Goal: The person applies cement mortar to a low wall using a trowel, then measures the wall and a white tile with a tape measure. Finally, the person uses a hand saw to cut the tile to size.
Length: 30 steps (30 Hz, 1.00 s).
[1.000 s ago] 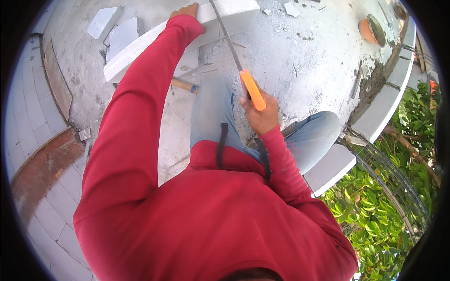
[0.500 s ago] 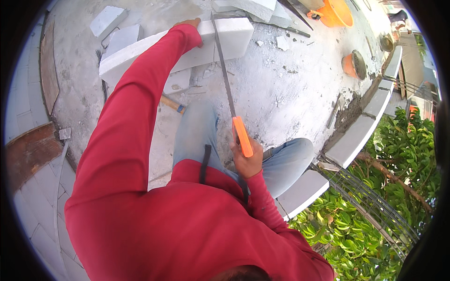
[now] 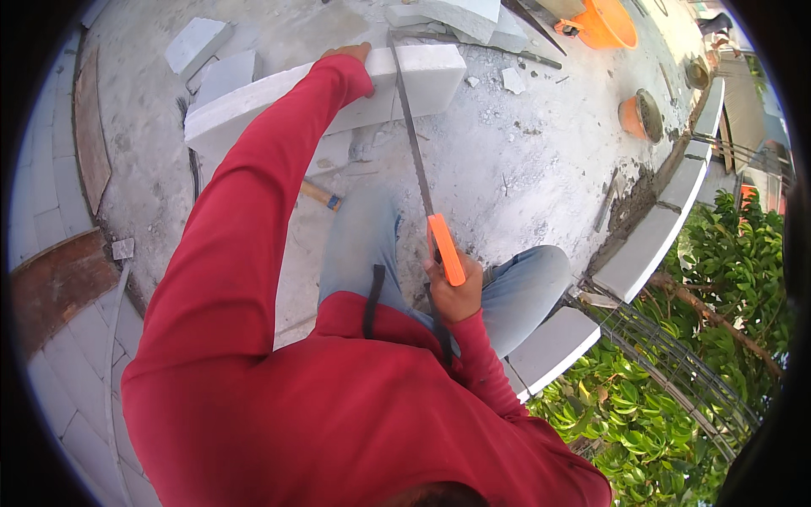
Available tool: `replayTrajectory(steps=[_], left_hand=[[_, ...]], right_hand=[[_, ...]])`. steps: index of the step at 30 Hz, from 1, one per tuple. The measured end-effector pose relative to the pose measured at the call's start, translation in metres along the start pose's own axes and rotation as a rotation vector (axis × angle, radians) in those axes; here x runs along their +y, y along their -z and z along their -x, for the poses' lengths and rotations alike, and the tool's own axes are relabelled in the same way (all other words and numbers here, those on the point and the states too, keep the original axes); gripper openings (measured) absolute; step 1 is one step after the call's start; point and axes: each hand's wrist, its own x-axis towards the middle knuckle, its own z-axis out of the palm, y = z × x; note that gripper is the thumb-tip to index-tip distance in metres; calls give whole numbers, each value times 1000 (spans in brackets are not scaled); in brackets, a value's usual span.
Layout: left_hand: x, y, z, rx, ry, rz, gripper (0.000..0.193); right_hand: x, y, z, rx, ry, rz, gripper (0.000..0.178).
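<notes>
A long white building block stands on edge on the dusty floor ahead of me. My left hand grips it over its top edge, left of the saw, most of the palm hidden by the red cuff. In my right hand, between my knees, is the orange handle of a hand saw. Its dark blade reaches away from me across the block's near face to its top edge, near the right end. A thin dark line runs down that face beside the blade; its depth cannot be judged.
Broken white slabs lie behind the block. A wooden tool handle rests by my left knee. Far right are an orange tub and a bucket. A low block wall, steel rebar and leafy branches border the right side.
The whole view has shifted slightly, with the block a little lower in it. My hands, the saw and the block keep nearly the same places relative to one another.
</notes>
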Motion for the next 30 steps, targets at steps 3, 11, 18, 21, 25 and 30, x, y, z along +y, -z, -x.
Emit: replayTrajectory(steps=[3, 11, 18, 21, 25, 30], left_hand=[[8, -22, 13, 84, -93, -70, 70], [9, -34, 32, 117, -80, -186, 73], [28, -43, 43, 189, -117, -215, 73], [34, -37, 31, 179, -68, -227, 68], [21, -39, 41, 166, -76, -272, 66], [22, -51, 50, 209, -144, -271, 67]], right_hand=[[-4, -20, -59, -92, -53, 76, 16], [-22, 2, -5, -109, -13, 99, 22], [-18, -34, -95, -162, -288, 173, 44], [-26, -23, -88, -148, -290, 189, 40], [-20, 23, 20, -131, -17, 79, 51], [-22, -13, -66, -227, -285, 103, 47]])
